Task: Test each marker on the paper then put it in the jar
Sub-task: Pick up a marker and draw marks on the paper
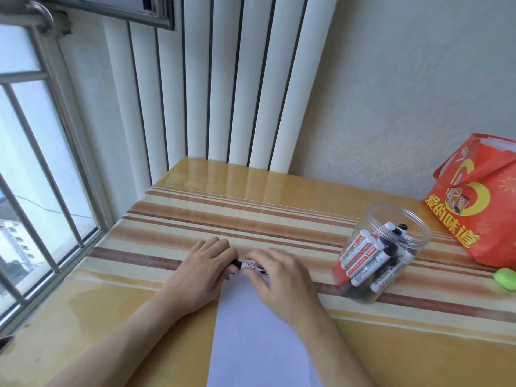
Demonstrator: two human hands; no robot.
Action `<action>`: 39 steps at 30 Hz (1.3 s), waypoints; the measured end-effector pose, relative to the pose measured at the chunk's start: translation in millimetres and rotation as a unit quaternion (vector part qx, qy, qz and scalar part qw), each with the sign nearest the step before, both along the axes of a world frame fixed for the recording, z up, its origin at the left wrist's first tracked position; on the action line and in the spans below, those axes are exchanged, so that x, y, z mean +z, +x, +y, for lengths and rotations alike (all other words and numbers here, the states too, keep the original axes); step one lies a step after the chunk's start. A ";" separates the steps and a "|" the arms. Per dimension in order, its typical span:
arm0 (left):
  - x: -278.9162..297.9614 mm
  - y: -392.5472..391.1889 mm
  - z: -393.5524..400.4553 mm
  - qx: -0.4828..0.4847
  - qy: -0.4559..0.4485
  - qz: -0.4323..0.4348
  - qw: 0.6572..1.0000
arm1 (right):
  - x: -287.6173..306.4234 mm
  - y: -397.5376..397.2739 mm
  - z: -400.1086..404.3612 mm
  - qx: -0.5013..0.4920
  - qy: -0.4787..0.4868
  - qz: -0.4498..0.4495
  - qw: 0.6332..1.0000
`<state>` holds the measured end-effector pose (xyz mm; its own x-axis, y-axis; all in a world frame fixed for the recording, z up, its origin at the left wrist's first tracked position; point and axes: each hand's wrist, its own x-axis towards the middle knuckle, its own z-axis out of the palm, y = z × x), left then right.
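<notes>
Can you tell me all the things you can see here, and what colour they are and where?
marker: one, white with a black end, held over the paper's far edge
paper: one white sheet, near middle of the table
jar: one, clear, right of the paper, with several red and black markers in it
bag: one, red and yellow, far right
green thing: one, right edge, partly cut off
table: one, yellow with brown stripes
window: barred, left
hands: left hand and right hand, both gripping the marker

Readable print: two spots only

The red and orange paper gift bag (481, 208) shows big yellow characters "爱的味道" down its front; one white-barrelled marker in the clear plastic jar (382, 255) reads "WHITEBOARD"; the other marker labels are too small to read.
</notes>
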<state>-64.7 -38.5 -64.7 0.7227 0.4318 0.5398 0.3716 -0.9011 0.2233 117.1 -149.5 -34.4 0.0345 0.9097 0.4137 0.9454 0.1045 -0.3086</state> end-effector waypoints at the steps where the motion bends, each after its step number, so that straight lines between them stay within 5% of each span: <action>1: 0.8 0.1 -1.1 -0.002 0.002 -0.001 1.000 | -2.0 -9.5 0.6 0.006 -0.019 -0.005 1.000; 11: 4.3 -3.9 -4.1 -0.009 0.070 -0.002 0.997 | -3.1 -6.3 -4.4 0.068 -0.112 0.078 0.988; 32: 3.5 -2.7 -4.7 0.005 0.075 0.008 0.997 | 6.6 -6.4 -7.3 0.034 -0.103 0.036 0.993; 39: -4.5 -5.8 9.5 0.118 0.012 -0.040 0.992 | 6.6 25.3 -12.1 -0.033 -0.072 0.046 0.996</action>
